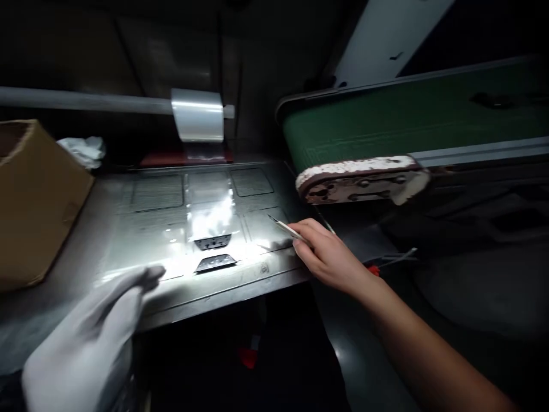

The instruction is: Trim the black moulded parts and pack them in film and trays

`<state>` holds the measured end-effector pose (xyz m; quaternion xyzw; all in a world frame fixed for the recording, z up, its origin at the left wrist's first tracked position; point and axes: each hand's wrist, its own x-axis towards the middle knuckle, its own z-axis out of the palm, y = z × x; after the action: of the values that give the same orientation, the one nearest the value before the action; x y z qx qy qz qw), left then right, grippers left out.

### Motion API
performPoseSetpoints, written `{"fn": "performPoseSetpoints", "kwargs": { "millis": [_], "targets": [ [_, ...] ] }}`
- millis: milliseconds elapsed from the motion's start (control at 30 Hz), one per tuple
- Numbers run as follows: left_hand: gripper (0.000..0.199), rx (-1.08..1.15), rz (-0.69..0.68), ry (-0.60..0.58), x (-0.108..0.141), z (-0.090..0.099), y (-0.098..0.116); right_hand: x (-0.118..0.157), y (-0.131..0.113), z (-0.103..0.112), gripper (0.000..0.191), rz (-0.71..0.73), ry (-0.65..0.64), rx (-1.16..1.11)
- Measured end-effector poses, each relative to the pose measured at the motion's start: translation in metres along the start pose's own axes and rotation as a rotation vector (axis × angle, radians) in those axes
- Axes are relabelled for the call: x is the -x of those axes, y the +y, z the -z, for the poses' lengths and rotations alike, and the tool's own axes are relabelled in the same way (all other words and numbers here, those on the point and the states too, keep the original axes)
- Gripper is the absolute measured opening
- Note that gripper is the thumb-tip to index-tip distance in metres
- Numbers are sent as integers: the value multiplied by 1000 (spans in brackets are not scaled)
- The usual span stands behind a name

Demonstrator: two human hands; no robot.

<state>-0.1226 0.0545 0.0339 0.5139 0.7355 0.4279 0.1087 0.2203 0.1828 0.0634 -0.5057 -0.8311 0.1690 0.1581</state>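
Observation:
My right hand (317, 249), bare, pinches a slim pale pen-like tool (285, 228) with a dark pointed tip above the right part of a metal work surface (231, 286). My left hand (94, 332), in a whitish glove with greyish fingertips, is blurred at the lower left; its fingers stretch toward the surface's front edge, and I see nothing in them. Between the hands lie two dark trapezoid pieces, the rear one (213, 242) at the end of a shiny clear film strip (210, 200), the front one (215, 263) just apart from it.
A roll of clear film (198, 116) hangs on a horizontal rod (86, 101) behind the surface. On the left stands a cardboard box (38, 212), with a crumpled white cloth (83, 150) behind it. A green conveyor belt (407, 120) with a worn end bracket (360, 182) juts in at right.

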Motion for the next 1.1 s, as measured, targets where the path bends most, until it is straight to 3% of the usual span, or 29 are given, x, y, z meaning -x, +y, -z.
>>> {"fn": "performPoseSetpoints", "kwargs": {
  "millis": [33, 100, 267, 400, 500, 633, 867, 1000, 1100],
  "targets": [
    [33, -80, 1, -23, -12, 3, 9, -6, -7, -1, 37, 71, -29, -37],
    [39, -134, -148, -142, -34, 3, 20, -22, -23, -5, 39, 221, -78, -53],
    [26, -226, -441, -385, -69, -19, 21, -61, -72, -16, 35, 456, -197, 192],
    [11, -276, -476, -475, -75, -29, 22, -80, -94, -24, 29, 493, -281, 338],
    [8, -308, -461, -485, -76, -30, 25, -85, -96, -28, 27, 502, -306, 372],
    [9, -320, -450, -494, -76, -30, 25, -78, -71, -15, 33, 486, -305, 424],
    [18, -315, -480, -459, -71, -29, 21, -23, 34, 34, 31, 281, -181, 366],
    [17, -325, -517, -374, -58, -28, 42, -3, 58, 17, 37, 187, -2, 246],
    [18, -429, -629, -527, -48, -34, 65, -4, 51, -12, 41, 161, 141, 197]
  ]
}}
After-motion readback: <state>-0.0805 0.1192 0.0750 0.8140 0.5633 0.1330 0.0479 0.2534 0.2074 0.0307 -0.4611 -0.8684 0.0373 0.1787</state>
